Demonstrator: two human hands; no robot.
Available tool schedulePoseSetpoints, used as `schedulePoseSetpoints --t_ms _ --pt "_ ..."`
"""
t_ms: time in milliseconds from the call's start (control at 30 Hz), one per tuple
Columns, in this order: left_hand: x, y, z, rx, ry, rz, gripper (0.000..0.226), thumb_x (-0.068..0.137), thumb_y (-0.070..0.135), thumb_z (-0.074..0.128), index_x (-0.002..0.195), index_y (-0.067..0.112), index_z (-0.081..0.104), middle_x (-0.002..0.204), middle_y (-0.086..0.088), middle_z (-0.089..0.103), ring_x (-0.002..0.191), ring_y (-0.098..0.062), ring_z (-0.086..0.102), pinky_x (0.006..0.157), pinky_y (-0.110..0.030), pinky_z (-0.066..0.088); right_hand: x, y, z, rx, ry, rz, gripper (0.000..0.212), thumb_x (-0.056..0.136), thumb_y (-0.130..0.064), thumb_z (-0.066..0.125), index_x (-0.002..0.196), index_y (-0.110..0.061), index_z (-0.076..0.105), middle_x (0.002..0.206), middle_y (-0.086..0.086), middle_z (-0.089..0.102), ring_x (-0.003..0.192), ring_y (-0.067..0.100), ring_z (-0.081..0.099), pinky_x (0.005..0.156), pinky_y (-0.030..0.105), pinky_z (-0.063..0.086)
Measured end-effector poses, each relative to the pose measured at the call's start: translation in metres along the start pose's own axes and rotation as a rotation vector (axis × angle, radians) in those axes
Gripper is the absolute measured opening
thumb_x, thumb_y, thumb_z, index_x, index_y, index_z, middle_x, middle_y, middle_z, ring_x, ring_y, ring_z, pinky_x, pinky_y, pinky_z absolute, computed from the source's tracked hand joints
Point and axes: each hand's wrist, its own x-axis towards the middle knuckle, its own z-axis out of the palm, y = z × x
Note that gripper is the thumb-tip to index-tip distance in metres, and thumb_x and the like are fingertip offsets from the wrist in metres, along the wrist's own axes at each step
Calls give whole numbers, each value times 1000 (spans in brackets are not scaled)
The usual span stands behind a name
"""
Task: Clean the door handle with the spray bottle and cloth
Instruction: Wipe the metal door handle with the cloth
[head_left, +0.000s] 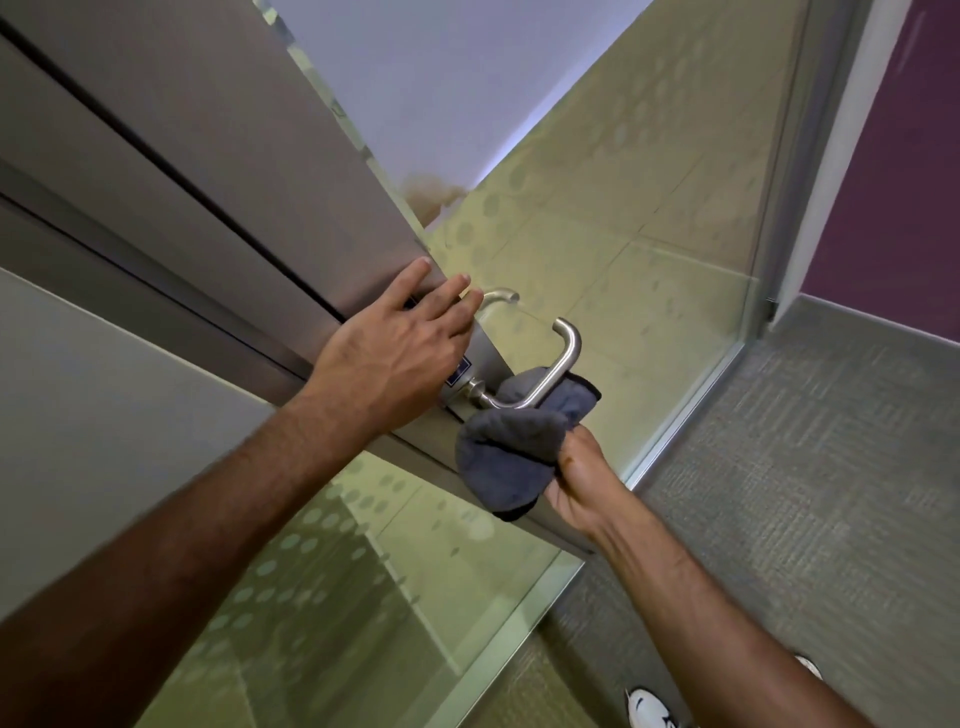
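My left hand (400, 353) lies flat with straight fingers spread against the metal door frame (218, 171), fingertips at its edge just above the lock plate (485, 358). My right hand (576, 483) grips a bunched grey microfibre cloth (511, 457), fingers curled round it, and presses it up against the underside of the steel lever door handle (558, 364), which juts out from the plate. Part of the cloth wraps behind the lever. Below, on the grey carpet (805, 467), my white shoe (652, 709) shows.
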Motion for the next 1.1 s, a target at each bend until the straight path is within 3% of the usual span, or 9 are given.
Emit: schedulePoseSetpoints --t_ms 100,267,367,500,767,833,933,1033,1100 --pt "0 0 -1 -12 -6 2 57 99 30 37 152 11 41 168 -10 24 156 -27 21 122 -53 -7 -12 1 -19 13 -58 65 24 101 -3 42 114 -3 63 99 11 77 88 22 76 72 33 63" --pt "-1 1 -1 -34 -10 -3 56 101 27 39 153 9 39 168 -11 23 156 -27 20 122 -52 -7 -4 -30 -33 4 108 -54 25 87 5 55 110 4 64 104 22 72 89 28 74 73 33 63" --pt "-1 0 -1 -35 -4 -4 56 100 28 39 153 10 40 168 -11 23 156 -28 19 120 -53 -10 8 -56 -20 -152 75 -41 22 93 3 51 110 0 63 94 14 76 88 24 73 74 31 61" --pt "-2 0 -2 -34 -2 13 56 99 28 36 152 8 41 167 -13 24 156 -29 20 121 -53 -9 19 -92 -26 -341 88 -69 17 88 10 49 91 -2 62 76 7 70 66 13 70 57 24 56" --pt "0 1 -1 -47 -11 0 56 101 30 36 153 9 39 168 -13 22 157 -29 18 124 -56 -3 29 -141 2 -998 -10 -338 32 88 9 45 93 -16 65 82 4 71 83 22 67 72 36 55" --pt "0 1 -1 -55 -17 0 56 101 30 35 153 9 39 168 -12 22 157 -29 18 124 -56 -3 21 -118 6 -999 29 -416 48 83 14 41 109 -16 66 96 0 75 94 19 69 79 32 55" --pt "0 0 -3 -63 -12 -7 55 100 29 34 152 10 42 168 -12 24 156 -28 20 124 -55 -2 0 -67 7 -1047 184 -586 73 79 17 44 145 -15 49 138 6 60 127 18 57 108 25 42" --pt "1 -1 -7 -81 -35 12 57 99 28 31 152 10 41 168 -13 23 157 -28 19 124 -55 -2 -18 -19 12 -1324 219 -803 81 70 19 56 147 -5 45 154 21 39 136 40 45 112 36 41" --pt "1 0 -8 -82 -38 14 57 99 26 31 153 9 39 169 -13 21 157 -28 17 125 -55 -1 -32 12 16 -1566 149 -836 91 71 17 65 153 -10 35 165 14 18 145 42 32 112 41 41"
